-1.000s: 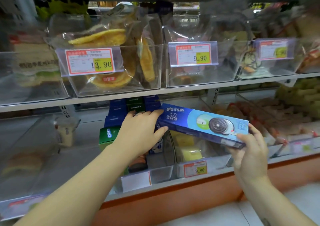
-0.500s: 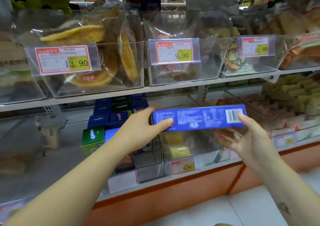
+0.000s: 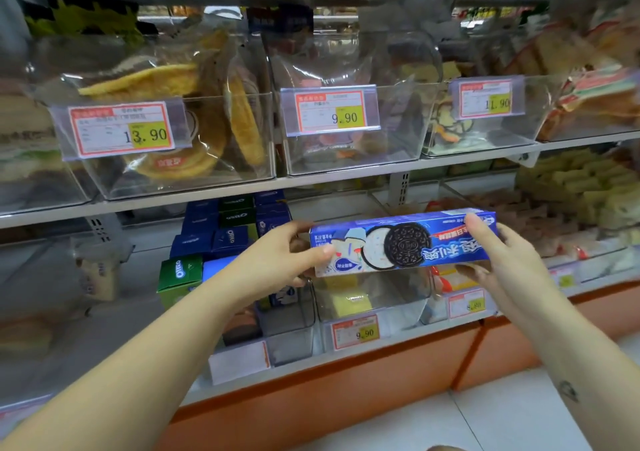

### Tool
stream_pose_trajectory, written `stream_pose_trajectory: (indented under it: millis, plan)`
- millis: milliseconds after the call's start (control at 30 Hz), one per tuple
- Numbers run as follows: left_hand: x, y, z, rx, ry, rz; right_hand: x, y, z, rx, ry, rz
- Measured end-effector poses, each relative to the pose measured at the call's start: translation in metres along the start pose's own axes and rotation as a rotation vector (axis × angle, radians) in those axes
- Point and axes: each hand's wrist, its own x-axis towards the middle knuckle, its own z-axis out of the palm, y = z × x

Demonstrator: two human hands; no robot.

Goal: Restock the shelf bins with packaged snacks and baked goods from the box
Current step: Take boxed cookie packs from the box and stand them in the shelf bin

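Head view of a shop shelf unit. A long blue cookie box (image 3: 403,244) is held level in the air by 2 hands, in front of the lower shelf (image 3: 408,341) and just above a clear bin (image 3: 374,300) that contains yellow packets. The printed face of the box is turned toward the camera, with the lettering upside down. The left hand (image 3: 277,260) takes the left end: its grip is closed on the box, thumb on the front face, fingers behind. The right hand (image 3: 502,253) takes the right end: its grip is likewise closed on the box, thumb at the top edge, fingers curled beneath. Left of the clear bin, a stack of small blue and green cartons (image 3: 214,239) stands on the same shelf, partly hidden by the left hand. On the upper shelf (image 3: 311,182) stand clear bins fronted by a 13.90 tag (image 3: 121,132), a 9.90 tag (image 3: 332,113) and an 11.90 tag (image 3: 486,99); the bin behind the 13.90 tag holds bagged round yellow pastries (image 3: 166,80)
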Motion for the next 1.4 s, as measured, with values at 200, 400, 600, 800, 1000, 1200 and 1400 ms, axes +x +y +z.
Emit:
stream_pose_trajectory:
  millis: [200, 400, 600, 800, 1000, 1200, 1400]
  plan:
    - [-0.023, 0.0, -0.019, 0.909, 0.283, 0.2, -0.003, -0.029, 0.029, -0.297, -0.07, -0.435]
    - [-0.038, -0.037, -0.066, 0.999, 0.188, -0.022, 0.004, -0.025, 0.098, -0.628, -0.348, -0.661]
    - [-0.039, -0.059, -0.072, 0.871, 0.17, -0.044, 0.019, 0.01, 0.163, -1.038, -0.484, -0.783]
    - [-0.043, -0.063, -0.069, 0.835, 0.186, -0.039, 0.038, 0.043, 0.188, -1.191, -0.584, -0.78]
    - [-0.041, -0.066, -0.069, 0.802, 0.19, -0.02, 0.029, 0.04, 0.191, -1.149, -0.408, -1.035]
    - [-0.054, -0.07, -0.063, 0.775, 0.341, 0.067, 0.009, 0.019, 0.223, -1.303, -0.7, -0.978]
    - [-0.073, -0.082, -0.067, 0.855, 0.306, 0.19, 0.014, 0.008, 0.239, -1.537, -0.786, -0.873]
